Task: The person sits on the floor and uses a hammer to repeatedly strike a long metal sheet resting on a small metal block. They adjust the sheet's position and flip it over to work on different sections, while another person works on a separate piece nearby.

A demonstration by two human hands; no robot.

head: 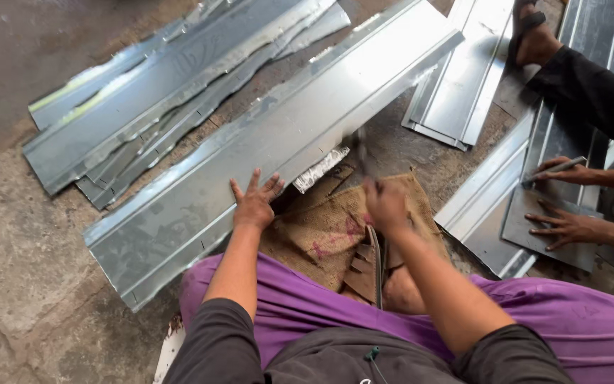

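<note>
A long metal sheet (271, 142) lies slantwise on the floor (15, 263), its near edge over a sack (328, 227). The left hand (254, 203) presses flat on it; the right hand (385, 203) is above the sack (its tool is blurred). More sheets (158, 85) lie stacked behind-left; another person's hands (563, 203) rest on sheets at right.

A sheet-metal workshop worked at floor level: long folded galvanised sheet (278, 135) lies on a rough concrete floor (15, 256), more folded sheets stacked (158, 85) beyond it, a burlap sack (328, 227) just beside it.
</note>
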